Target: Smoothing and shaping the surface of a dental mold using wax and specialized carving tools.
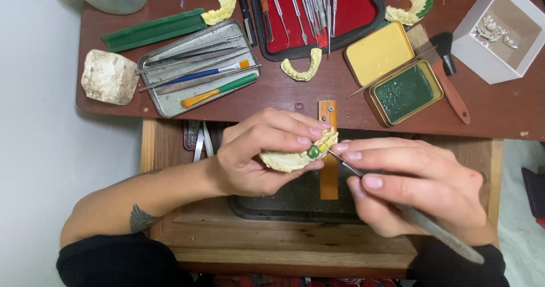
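Left hand (pixel 255 153) is closed around a pale yellow dental cast (pixel 295 157), thumb beneath and fingers curled over the top, holding it just in front of the brown worktable (pixel 499 114) edge. Green wax tooth (pixel 313 151) sits on the cast's right end. Right hand (pixel 420 185) grips a slim metal carving instrument (pixel 397 207) in a pen hold; its tip touches the cast beside the green tooth. Both hands sit over a narrow wooden bench peg (pixel 328 173) that projects from the worktable toward the person, above a dark tray (pixel 295 202).

On the worktable, behind the hands: a steel tray (pixel 170 102) of tools to the left, a red-lined instrument case (pixel 352 9) at centre, and an open tin of green wax (pixel 404 92) to the right. A loose yellow arch cast (pixel 302 68) lies between the case and the peg. A white box (pixel 482 60) stands at the far right.
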